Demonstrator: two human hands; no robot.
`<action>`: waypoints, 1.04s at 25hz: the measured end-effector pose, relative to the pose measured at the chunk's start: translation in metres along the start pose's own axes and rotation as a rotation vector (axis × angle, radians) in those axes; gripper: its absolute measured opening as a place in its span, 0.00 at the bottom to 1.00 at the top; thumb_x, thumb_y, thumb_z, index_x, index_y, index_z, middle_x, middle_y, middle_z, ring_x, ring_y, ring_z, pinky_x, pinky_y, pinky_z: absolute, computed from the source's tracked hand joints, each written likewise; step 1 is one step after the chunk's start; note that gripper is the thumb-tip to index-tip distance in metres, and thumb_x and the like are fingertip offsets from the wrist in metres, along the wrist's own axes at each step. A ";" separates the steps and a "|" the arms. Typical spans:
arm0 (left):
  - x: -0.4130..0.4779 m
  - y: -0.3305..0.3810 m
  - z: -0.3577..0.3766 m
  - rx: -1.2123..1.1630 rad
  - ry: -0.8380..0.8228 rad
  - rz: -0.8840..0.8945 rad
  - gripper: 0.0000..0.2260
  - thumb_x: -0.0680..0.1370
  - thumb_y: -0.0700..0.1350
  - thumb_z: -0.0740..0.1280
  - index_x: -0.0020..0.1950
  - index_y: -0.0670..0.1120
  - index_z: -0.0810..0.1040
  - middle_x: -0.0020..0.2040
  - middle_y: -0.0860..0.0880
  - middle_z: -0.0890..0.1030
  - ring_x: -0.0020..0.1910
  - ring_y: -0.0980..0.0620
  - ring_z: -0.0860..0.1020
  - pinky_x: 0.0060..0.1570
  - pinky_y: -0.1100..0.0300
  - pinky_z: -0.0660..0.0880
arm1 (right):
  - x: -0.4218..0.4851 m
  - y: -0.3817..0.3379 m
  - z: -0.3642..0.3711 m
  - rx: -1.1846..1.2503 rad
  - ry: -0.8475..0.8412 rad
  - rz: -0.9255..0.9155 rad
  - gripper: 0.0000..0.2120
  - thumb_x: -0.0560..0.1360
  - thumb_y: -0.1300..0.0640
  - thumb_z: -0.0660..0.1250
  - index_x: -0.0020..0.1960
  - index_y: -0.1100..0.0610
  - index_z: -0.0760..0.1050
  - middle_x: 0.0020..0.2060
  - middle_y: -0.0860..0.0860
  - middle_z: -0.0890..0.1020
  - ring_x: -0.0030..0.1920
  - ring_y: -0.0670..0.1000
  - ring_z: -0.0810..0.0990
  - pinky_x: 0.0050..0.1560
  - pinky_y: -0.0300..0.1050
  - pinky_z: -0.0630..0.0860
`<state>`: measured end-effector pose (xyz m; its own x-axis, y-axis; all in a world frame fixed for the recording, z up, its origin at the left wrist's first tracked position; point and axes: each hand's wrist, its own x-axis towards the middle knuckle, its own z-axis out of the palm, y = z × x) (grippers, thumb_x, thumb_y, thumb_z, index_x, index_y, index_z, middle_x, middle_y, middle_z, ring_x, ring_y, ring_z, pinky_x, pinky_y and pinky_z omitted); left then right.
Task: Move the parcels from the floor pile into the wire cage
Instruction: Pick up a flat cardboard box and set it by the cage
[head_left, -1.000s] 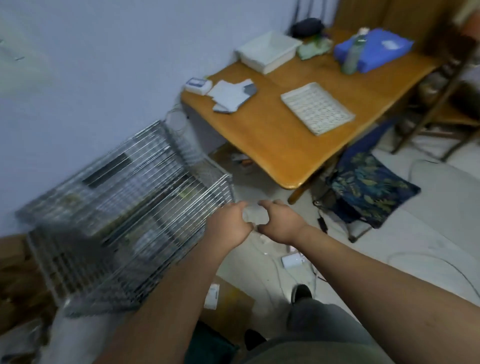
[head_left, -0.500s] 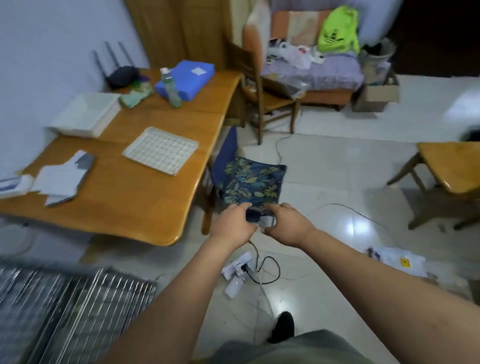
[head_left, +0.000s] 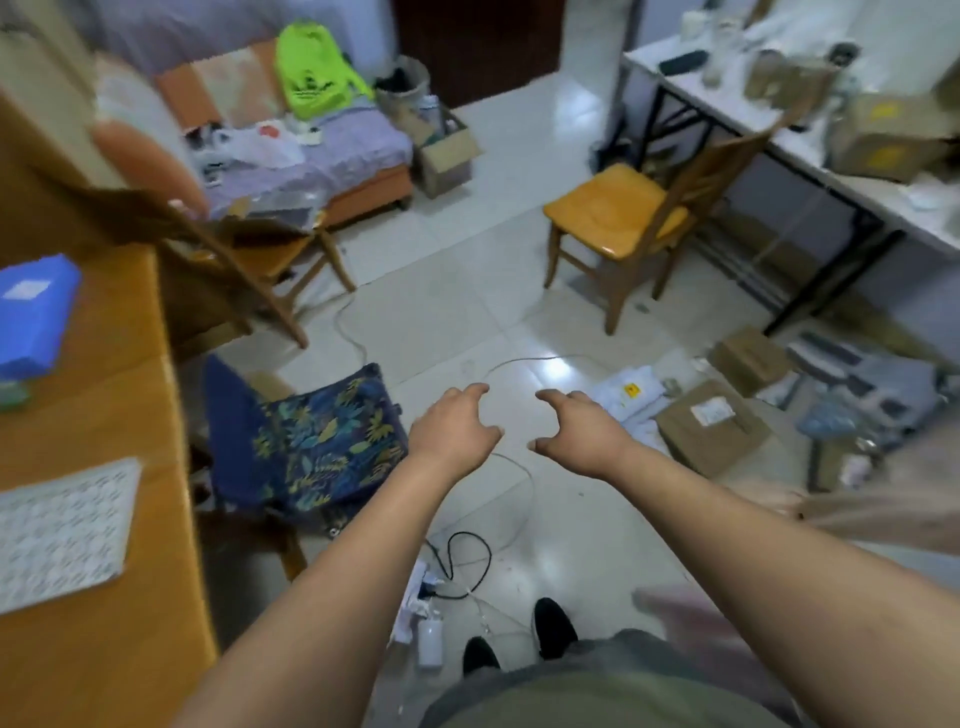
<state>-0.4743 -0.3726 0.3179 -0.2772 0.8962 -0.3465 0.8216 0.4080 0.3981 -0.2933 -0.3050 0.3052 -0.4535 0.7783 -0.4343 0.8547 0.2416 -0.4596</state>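
Observation:
The parcel pile lies on the floor at the right: a brown cardboard parcel (head_left: 711, 431) with a white label, a white bag parcel (head_left: 631, 392) with a yellow sticker, and a smaller brown box (head_left: 748, 358) behind. My left hand (head_left: 454, 431) and my right hand (head_left: 576, 431) are held out side by side in the air above the floor, left of the pile, fingers spread and loosely curved, holding nothing. The wire cage is out of view.
A wooden table (head_left: 109, 426) with a blue packet and a white tray runs along the left. A leaf-print cushion chair (head_left: 311, 441) stands beside it. Cables and a power strip (head_left: 457, 566) lie by my feet. A wooden chair (head_left: 623, 218) and a white desk (head_left: 810, 145) stand ahead right.
The view has swung right, from the wire cage past the table to the floor pile. My hands, close together before, have moved apart and opened.

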 end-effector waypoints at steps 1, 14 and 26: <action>0.007 0.010 0.002 0.018 -0.027 0.041 0.31 0.77 0.57 0.67 0.79 0.55 0.64 0.72 0.48 0.72 0.69 0.46 0.73 0.63 0.47 0.74 | -0.006 0.012 -0.004 0.022 0.021 0.048 0.38 0.75 0.43 0.71 0.80 0.48 0.59 0.72 0.56 0.69 0.70 0.58 0.72 0.64 0.52 0.74; 0.111 0.196 0.088 0.238 -0.291 0.438 0.30 0.78 0.55 0.67 0.79 0.55 0.63 0.72 0.47 0.71 0.69 0.44 0.73 0.64 0.49 0.72 | -0.035 0.197 -0.037 0.322 0.150 0.513 0.42 0.73 0.46 0.73 0.81 0.50 0.57 0.72 0.60 0.69 0.70 0.61 0.72 0.67 0.53 0.73; 0.221 0.312 0.119 0.291 -0.385 0.525 0.30 0.79 0.55 0.67 0.80 0.54 0.63 0.73 0.46 0.71 0.68 0.43 0.73 0.64 0.46 0.74 | 0.027 0.279 -0.101 0.466 0.184 0.619 0.38 0.73 0.49 0.71 0.79 0.50 0.61 0.71 0.59 0.70 0.70 0.60 0.71 0.69 0.53 0.71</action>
<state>-0.2196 -0.0679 0.2644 0.3434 0.8146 -0.4675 0.9129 -0.1724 0.3701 -0.0416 -0.1581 0.2439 0.1531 0.7847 -0.6006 0.7256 -0.5019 -0.4707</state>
